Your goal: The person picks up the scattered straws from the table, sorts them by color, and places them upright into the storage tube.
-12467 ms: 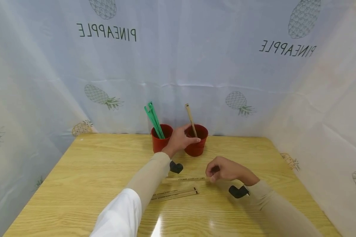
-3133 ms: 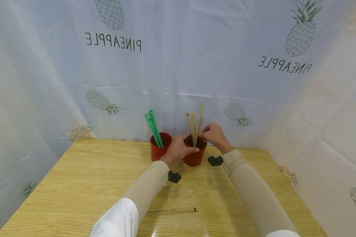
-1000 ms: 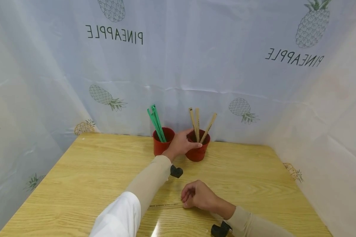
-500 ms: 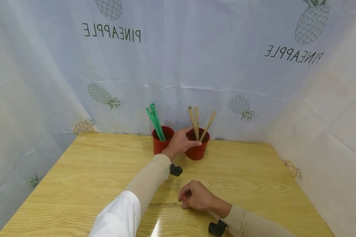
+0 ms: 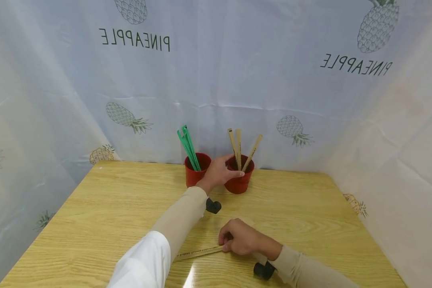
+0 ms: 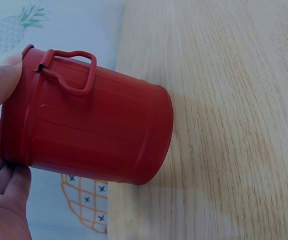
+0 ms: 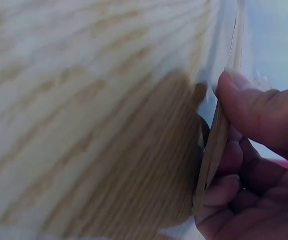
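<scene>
My left hand (image 5: 219,173) grips the rim of a small red metal bucket (image 5: 239,185), which has a side handle in the left wrist view (image 6: 99,120). Inside it lean 3 slim tan paper-wrapped sticks (image 5: 253,154) with dark print. My right hand (image 5: 242,239) pinches the end of another tan paper-wrapped stick (image 5: 201,252) low over the table's front half. Its far end passes behind my left forearm. The right wrist view shows the thumb (image 7: 253,107) pressing this flat stick (image 7: 216,145) against curled fingers.
A second red bucket (image 5: 192,178) stands just left, holding several green paper-wrapped sticks (image 5: 188,149). Both buckets stand near the back edge of the wooden table (image 5: 291,208). A pineapple-print curtain (image 5: 216,72) hangs behind and along both sides.
Two more tan sticks stand in the right bucket than at first. My right hand came back from the bucket and took the last table stick, now tilted slightly. My left hand stays put.
</scene>
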Demonstrator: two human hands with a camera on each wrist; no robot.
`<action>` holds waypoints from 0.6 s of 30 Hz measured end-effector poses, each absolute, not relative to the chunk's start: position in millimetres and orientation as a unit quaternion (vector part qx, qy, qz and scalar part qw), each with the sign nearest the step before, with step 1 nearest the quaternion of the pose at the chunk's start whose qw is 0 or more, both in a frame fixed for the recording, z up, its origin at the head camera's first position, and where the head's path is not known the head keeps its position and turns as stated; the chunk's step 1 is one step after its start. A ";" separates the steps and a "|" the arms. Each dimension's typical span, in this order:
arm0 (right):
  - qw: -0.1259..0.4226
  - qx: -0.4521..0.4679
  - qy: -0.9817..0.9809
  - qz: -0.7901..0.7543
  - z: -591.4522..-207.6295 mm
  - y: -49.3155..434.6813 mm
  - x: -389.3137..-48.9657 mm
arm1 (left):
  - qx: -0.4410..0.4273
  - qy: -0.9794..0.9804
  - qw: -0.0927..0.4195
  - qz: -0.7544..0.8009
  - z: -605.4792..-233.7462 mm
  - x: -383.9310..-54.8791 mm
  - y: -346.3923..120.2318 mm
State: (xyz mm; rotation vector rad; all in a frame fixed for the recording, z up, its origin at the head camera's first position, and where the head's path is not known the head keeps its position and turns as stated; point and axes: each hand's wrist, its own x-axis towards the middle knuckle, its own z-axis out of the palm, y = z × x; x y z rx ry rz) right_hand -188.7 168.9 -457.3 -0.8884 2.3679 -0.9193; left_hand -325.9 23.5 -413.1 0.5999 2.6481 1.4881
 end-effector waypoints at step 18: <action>0.256 -0.364 0.822 -0.355 -454.9 206.5 -197.8 | 0.192 0.859 0.028 0.474 -411.9 -327.8 23.1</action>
